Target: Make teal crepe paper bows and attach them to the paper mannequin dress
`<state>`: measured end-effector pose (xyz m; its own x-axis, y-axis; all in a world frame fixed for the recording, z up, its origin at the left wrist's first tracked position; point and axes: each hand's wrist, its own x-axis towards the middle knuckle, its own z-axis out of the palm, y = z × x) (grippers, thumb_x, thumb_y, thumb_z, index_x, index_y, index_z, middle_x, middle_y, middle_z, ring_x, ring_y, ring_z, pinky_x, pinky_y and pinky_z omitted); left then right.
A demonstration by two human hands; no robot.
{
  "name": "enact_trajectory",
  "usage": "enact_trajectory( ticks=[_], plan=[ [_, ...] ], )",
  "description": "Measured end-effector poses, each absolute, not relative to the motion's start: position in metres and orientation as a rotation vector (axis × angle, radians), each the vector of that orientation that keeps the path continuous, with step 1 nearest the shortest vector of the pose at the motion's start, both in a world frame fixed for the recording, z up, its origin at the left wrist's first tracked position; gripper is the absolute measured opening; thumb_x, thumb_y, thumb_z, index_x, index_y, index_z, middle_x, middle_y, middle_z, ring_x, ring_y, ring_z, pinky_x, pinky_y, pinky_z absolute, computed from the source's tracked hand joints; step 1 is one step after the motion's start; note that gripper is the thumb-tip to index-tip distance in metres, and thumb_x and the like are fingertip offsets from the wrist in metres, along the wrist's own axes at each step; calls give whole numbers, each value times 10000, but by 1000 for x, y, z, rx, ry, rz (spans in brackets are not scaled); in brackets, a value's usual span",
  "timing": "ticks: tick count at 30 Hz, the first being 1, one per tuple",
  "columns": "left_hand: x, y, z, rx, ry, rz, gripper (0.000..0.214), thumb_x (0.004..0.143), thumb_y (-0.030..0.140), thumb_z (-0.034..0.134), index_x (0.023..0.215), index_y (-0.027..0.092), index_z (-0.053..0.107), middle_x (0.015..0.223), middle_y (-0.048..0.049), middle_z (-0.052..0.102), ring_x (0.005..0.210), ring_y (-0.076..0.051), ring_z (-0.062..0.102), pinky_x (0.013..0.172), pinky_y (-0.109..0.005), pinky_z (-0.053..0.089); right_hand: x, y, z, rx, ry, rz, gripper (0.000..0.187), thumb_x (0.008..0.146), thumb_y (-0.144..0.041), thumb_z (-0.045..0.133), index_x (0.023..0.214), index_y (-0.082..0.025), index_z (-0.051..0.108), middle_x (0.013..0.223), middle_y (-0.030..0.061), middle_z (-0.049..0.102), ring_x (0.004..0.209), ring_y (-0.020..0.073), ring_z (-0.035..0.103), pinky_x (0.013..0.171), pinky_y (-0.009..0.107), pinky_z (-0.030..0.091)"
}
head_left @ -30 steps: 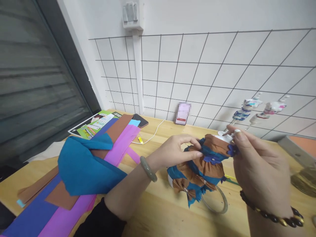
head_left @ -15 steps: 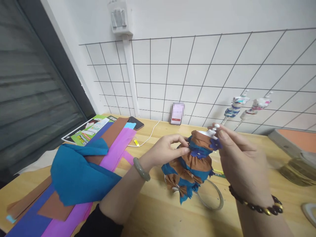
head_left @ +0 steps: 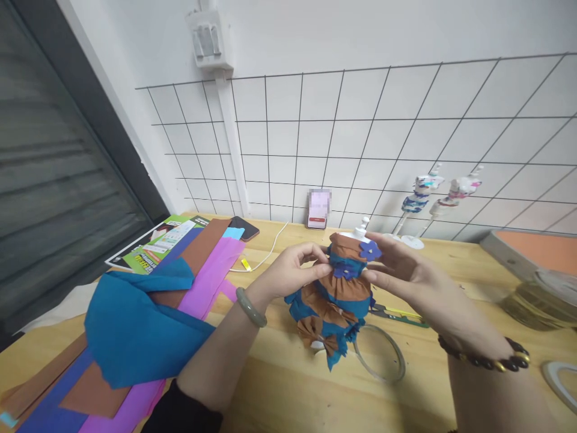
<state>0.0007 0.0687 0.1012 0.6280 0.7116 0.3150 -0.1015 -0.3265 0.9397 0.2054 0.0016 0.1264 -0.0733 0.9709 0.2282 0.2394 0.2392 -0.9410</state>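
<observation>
A small white dress form (head_left: 362, 230) stands upright on the table, dressed in a brown and teal crepe-paper dress (head_left: 347, 290). Ruffles and a brown bow (head_left: 318, 332) trim the skirt. Two purple paper flowers sit on the bodice, one flower (head_left: 370, 250) near the right shoulder and another flower (head_left: 344, 270) at the waist. My left hand (head_left: 303, 266) pinches the dressed form at the left of its waist. Thumb and fingers of my right hand (head_left: 401, 264) rest around the right side of the bodice, some fingertips hidden behind it.
Teal crepe paper (head_left: 130, 331) and coloured strips lie at left, beside a dark phone (head_left: 244, 228). Another phone (head_left: 318, 208) leans on the wall. A tape ring (head_left: 401, 361), green-handled tool (head_left: 401, 316), two small dress forms (head_left: 419, 192) and a tape roll (head_left: 536, 304) are to the right.
My right hand has let go of the form's neck knob and moved down to the bodice side. The form stands more upright, while my left hand stays at the waist.
</observation>
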Motion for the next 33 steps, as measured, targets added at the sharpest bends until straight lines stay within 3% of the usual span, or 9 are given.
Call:
enact_trajectory(
  ticks=[4, 8, 14, 20, 23, 29, 33],
  plan=[
    [1, 69, 101, 1717, 510, 895, 113, 778, 245, 581, 756, 157, 514, 978, -74, 594, 1010, -199, 550, 896, -346, 408, 209, 3, 126, -1318, -1509, 950, 296, 695, -383, 682, 908, -182, 644, 930, 89, 688, 840, 227, 638, 743, 352, 539],
    [1, 69, 100, 1718, 509, 912, 107, 773, 250, 589, 771, 156, 537, 981, -73, 605, 1015, -195, 549, 911, -344, 399, 207, 1, 124, -1401, -1552, 870, 248, 683, -422, 678, 754, -186, 657, 783, 46, 683, 751, 194, 625, 682, 301, 518],
    [0, 71, 100, 1722, 517, 997, 104, 752, 242, 613, 739, 145, 578, 1117, -103, 583, 1098, -225, 516, 943, -368, 374, 196, 2, 125, -1425, -1539, 751, 258, 662, -449, 677, 708, -194, 671, 722, 25, 671, 679, 170, 609, 611, 272, 499],
    [0, 73, 103, 1770, 525, 1063, 107, 751, 232, 609, 702, 143, 577, 1118, -89, 597, 1075, -213, 532, 938, -354, 378, 183, 3, 128, -1342, -1456, 630, 212, 659, -403, 688, 708, -198, 684, 840, 46, 689, 734, 184, 624, 612, 268, 519],
    [0, 73, 104, 1783, 538, 1099, 79, 765, 225, 587, 745, 148, 592, 1057, -67, 624, 1056, -197, 541, 927, -336, 388, 179, 4, 125, -1340, -1408, 590, 197, 659, -389, 693, 735, -207, 695, 831, 43, 700, 761, 197, 639, 664, 298, 528],
    [-2, 73, 106, 1848, 642, 1211, 61, 783, 211, 558, 768, 168, 598, 1159, -61, 582, 1095, -189, 520, 957, -340, 372, 172, 16, 108, -1258, -1357, 582, 175, 719, -361, 655, 823, -223, 683, 891, 40, 702, 875, 226, 635, 820, 386, 494],
    [-4, 74, 107, 1918, 746, 1260, 61, 789, 201, 549, 781, 184, 607, 1156, -58, 585, 1122, -196, 503, 967, -356, 366, 167, 24, 94, -1205, -1308, 607, 193, 737, -356, 638, 864, -212, 661, 922, 64, 689, 921, 245, 618, 838, 432, 477]
  ],
)
